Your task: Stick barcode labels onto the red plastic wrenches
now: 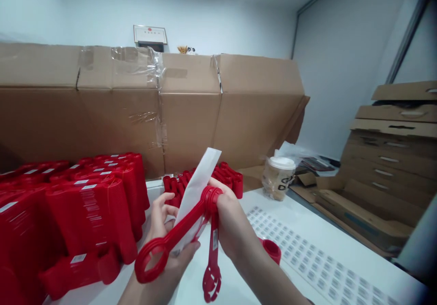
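Note:
My right hand (230,218) is closed around the upper end of a stack of red plastic pieces (184,218) with ring-shaped ends. The stack slants down to the left, its large open ring in front of my left wrist. From the same grip hangs one more red piece (212,255), with a slotted, spoon-like end and a small white label on its stem. A long white strip (198,184), like paper or a flat sleeve, stands tilted behind the stack. My left hand (167,250) is curled around the strip's lower part, thumb in front; the stack partly hides its grip.
Bundles of red plastic pieces (88,214) with white labels crowd the left. More red pieces (235,180) lie behind my hands. A label sheet (300,259) and a red ring-shaped piece (272,250) are at right. Behind stand a cup (278,177), a large cardboard box (191,123) and stacked cartons (385,159).

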